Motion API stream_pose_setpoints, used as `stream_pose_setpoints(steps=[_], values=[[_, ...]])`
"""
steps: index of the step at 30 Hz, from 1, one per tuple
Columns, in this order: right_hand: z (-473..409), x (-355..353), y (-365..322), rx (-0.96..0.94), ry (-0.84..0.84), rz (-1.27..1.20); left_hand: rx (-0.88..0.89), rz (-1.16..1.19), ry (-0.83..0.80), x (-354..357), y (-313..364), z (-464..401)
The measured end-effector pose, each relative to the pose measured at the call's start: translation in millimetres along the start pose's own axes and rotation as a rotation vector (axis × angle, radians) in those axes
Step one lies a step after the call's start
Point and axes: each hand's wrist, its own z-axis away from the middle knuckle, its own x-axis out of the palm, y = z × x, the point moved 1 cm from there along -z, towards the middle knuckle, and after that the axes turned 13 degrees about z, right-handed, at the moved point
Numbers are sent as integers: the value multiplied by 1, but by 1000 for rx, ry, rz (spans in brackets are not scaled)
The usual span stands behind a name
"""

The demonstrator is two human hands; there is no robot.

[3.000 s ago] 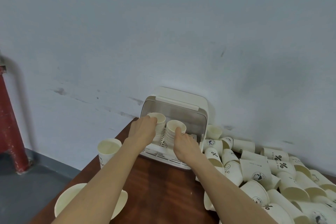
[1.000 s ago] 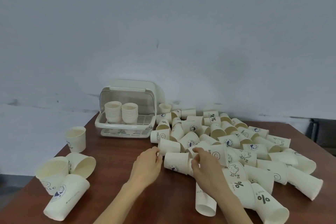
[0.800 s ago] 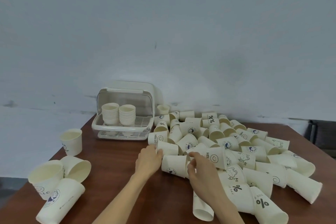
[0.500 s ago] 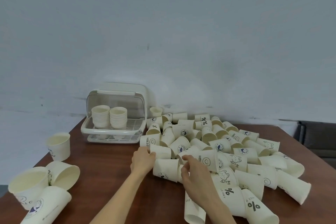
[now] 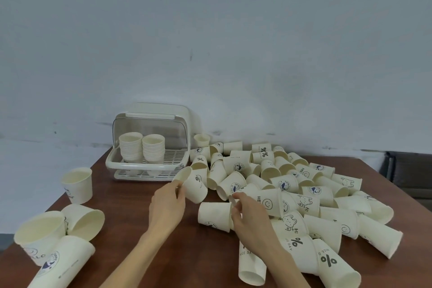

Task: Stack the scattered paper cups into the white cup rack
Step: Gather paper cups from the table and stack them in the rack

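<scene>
Left hand (image 5: pixel 167 204) lifted just above the brown wooden table (image 5: pixel 149 257), thumb and fingers pinching the rim of a tilted cream paper cup with a percent mark (image 5: pixel 194 186), mouth turned up and to the left. Right hand (image 5: pixel 251 220) low over the table at the near edge of the heap, fingers curled, fingertips pinching the rim of a plain cream paper cup lying on its side (image 5: pixel 214 216), mouth toward the right. Behind and to the right, a wide pile of scattered printed paper cups (image 5: pixel 304 192), most on their sides, some nested, bearing smileys, bears and percent signs. At the far left of the pile, against the grey wall (image 5: pixel 233 42), the white plastic cup rack with a raised clear lid (image 5: pixel 149 147), holding two upright stacks of nested cream cups (image 5: pixel 142 148) side by side on its slotted tray. Near the left table edge, four larger cream paper tubs (image 5: pixel 58 222): two upright, two tipped over.
</scene>
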Motion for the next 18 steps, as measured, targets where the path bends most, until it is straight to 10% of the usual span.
stream_pose_setpoints(steps=[18], values=[[3,-41,50,95,26,10,362,35,-5,33,89,36]])
